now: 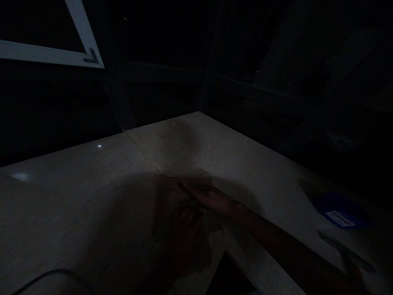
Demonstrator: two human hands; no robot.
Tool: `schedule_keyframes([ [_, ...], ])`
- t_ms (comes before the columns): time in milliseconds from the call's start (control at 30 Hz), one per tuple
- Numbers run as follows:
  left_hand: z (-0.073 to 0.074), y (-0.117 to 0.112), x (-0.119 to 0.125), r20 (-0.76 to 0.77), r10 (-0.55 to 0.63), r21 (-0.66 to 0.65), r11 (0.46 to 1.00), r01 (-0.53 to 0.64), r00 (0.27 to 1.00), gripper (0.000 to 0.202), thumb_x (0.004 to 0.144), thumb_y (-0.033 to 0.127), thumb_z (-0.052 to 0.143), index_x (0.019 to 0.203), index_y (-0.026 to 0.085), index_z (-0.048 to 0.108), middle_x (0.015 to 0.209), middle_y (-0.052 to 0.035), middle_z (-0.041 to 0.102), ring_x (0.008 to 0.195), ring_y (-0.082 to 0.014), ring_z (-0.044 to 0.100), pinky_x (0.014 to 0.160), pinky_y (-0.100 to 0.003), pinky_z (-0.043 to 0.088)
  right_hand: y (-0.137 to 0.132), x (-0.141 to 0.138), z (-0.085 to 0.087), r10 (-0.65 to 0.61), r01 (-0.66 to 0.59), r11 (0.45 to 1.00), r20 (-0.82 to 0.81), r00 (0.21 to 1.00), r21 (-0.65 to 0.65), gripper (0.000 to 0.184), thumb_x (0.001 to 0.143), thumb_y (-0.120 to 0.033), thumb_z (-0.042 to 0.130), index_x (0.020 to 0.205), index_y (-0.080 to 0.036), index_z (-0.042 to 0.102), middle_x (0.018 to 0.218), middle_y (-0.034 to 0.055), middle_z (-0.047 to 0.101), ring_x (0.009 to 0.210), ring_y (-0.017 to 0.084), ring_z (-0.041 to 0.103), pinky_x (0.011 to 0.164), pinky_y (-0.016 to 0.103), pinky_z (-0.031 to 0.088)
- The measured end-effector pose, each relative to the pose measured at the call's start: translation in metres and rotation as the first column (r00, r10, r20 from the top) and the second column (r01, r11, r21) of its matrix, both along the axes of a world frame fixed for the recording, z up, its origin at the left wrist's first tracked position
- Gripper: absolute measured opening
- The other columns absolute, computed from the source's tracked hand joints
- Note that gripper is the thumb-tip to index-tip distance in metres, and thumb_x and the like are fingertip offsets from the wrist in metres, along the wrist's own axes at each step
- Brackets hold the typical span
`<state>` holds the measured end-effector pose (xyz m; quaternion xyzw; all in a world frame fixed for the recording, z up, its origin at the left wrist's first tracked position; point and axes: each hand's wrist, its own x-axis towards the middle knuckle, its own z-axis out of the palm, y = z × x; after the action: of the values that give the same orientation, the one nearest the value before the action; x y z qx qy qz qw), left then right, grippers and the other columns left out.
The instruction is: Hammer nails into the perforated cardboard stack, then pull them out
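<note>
The scene is very dark. My right hand reaches in from the lower right and rests on a flat, pale sheet-like thing lying on the light countertop. Its fingers look stretched forward over the sheet. My left hand lies just below it, near the counter's front edge, also touching the sheet. Its fingers are too dim to read. What the sheet is cannot be made out.
A dark blue flat object with a white label lies at the right of the counter. A white window frame shows at the upper left. A thin cable curves at the lower left. The counter's front edge has a notch.
</note>
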<state>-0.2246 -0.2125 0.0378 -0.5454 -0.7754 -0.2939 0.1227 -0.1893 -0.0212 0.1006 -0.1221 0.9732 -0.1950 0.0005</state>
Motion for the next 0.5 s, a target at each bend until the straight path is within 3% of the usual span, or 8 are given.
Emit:
schedule_keyframes([
  [133, 0.0014, -0.0006, -0.0016, 0.010, -0.019, -0.001, 1.000, 0.019, 1.000, 0.030, 0.093, 0.019, 0.051, 0.118, 0.022, 0.068, 0.119, -0.0085, 0.070, 0.110, -0.0270, 0.059, 0.097, -0.047, 0.044, -0.0016, -0.0004, 0.0008, -0.151, 0.152, 0.988, 0.027, 0.988, -0.031, 0.083, 0.096, -0.018, 0.057, 0.163, -0.027, 0.009, 0.145, 0.0144, 0.058, 0.125, 0.027, 0.062, 0.100, 0.041, 0.054],
  [267, -0.0015, 0.0002, -0.0033, 0.006, -0.025, 0.006, 1.000, 0.025, 1.000, 0.028, 0.093, 0.020, 0.052, 0.116, 0.022, 0.069, 0.118, -0.0083, 0.071, 0.108, -0.0270, 0.060, 0.096, -0.047, 0.044, -0.0015, -0.0030, 0.0014, -0.210, 0.211, 0.974, -0.020, 0.978, 0.089, 0.060, 0.096, -0.039, 0.065, 0.150, -0.021, 0.047, 0.143, 0.0173, 0.057, 0.128, 0.031, 0.057, 0.101, 0.043, 0.052],
  [367, -0.0030, 0.0004, -0.0032, -0.007, -0.020, 0.008, 1.000, 0.020, 1.000, 0.030, 0.093, 0.019, 0.051, 0.118, 0.022, 0.068, 0.120, -0.0083, 0.070, 0.109, -0.0271, 0.059, 0.098, -0.047, 0.042, -0.0017, -0.0050, 0.0029, -0.188, 0.185, 0.974, 0.015, 0.982, 0.134, 0.034, 0.098, -0.035, 0.062, 0.128, -0.020, 0.067, 0.127, 0.0138, 0.067, 0.112, 0.027, 0.066, 0.092, 0.036, 0.056],
  [500, 0.0001, -0.0005, -0.0028, -0.010, -0.033, -0.002, 0.999, 0.033, 0.999, 0.031, 0.093, 0.018, 0.051, 0.120, 0.021, 0.067, 0.124, -0.0087, 0.069, 0.112, -0.0278, 0.058, 0.099, -0.048, 0.042, -0.0021, -0.0054, 0.0036, -0.124, 0.117, 0.980, 0.035, 0.992, 0.162, 0.021, 0.098, -0.018, 0.059, 0.115, -0.019, 0.072, 0.117, 0.0097, 0.072, 0.105, 0.022, 0.069, 0.087, 0.030, 0.054],
])
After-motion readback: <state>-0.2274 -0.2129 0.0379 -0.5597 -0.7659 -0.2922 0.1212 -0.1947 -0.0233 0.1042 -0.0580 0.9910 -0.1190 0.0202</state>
